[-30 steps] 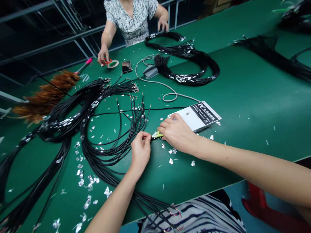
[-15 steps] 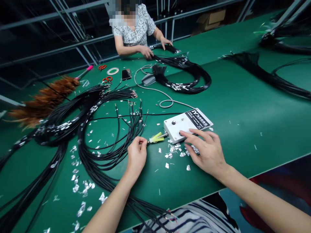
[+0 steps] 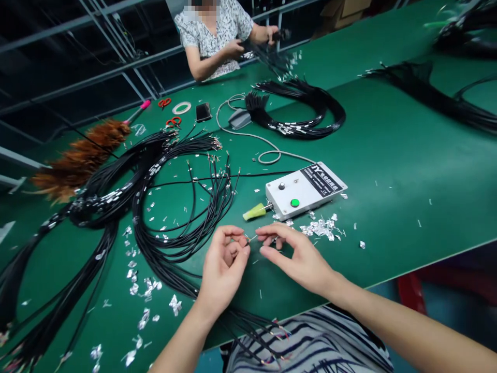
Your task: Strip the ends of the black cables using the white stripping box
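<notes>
My left hand (image 3: pixel 226 267) pinches the end of a thin black cable; its stripped tip, with a pale fine strand (image 3: pixel 253 238), pokes out between thumb and fingers. Facing it from the right is my right hand (image 3: pixel 297 256), its thumb and forefinger apart, fingertips close to that strand. Just beyond both hands lies a white control box (image 3: pixel 306 189) with a black label, a knob and a lit green button (image 3: pixel 295 202). A yellow-green tapered tip (image 3: pixel 255 211) sticks out of the box's left side, with nothing in it that I can see.
Bundles of black cables (image 3: pixel 149 248) lie on the green table to the left, more (image 3: pixel 337 116) at the back. Foil scraps (image 3: pixel 322 228) are scattered about. A feather duster (image 3: pixel 83 155), scissors (image 3: pixel 173 122), tape ring (image 3: pixel 181 108) and phone (image 3: pixel 203 112) lie further off. Opposite, a person handles cables.
My left hand has drawn the cable end away from the yellow-green tip. My right hand has left the box and come beside my left. The person opposite has lifted a cable bundle.
</notes>
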Tool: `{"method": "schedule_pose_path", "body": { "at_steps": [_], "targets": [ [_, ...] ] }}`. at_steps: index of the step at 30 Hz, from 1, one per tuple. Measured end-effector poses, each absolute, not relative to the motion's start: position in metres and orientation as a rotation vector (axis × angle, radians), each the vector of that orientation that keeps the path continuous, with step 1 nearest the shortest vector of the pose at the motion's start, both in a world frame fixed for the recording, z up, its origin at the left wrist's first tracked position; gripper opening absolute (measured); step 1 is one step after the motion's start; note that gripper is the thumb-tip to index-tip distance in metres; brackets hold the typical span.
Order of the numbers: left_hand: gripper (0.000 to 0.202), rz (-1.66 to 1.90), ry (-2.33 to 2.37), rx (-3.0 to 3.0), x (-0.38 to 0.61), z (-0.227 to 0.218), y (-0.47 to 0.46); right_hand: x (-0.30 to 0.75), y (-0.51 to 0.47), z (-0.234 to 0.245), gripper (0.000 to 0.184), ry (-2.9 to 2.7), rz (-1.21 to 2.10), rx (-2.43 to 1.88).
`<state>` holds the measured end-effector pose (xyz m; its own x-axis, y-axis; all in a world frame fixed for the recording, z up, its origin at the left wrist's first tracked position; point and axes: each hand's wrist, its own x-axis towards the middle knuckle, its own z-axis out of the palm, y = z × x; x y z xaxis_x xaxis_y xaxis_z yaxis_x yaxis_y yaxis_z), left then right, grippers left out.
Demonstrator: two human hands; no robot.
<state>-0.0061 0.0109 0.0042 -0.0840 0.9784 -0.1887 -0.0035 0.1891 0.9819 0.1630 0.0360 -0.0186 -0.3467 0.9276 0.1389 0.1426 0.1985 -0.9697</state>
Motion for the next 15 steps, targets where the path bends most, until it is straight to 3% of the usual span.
{"method": "schedule_pose_path", "body": {
  "at_steps": [6, 9, 15],
  "targets": [
    [0.026, 1.123, 1.334, 1.072, -0.008, 0.004, 0.000, 0.138, 0.037, -0.019, 0.016, -1.277, 1.637, -0.929],
    [0.010, 1.006, 1.470, 1.279, -0.015, 0.000, -0.006, 0.135, 0.037, -0.019, 0.017, -1.110, 1.691, -0.909],
    [0.020, 0.940, 1.543, 1.241, -0.022, -0.009, -0.013, 0.142, 0.047, -0.016, 0.018, -0.869, 1.594, -1.007]
  ]
}}
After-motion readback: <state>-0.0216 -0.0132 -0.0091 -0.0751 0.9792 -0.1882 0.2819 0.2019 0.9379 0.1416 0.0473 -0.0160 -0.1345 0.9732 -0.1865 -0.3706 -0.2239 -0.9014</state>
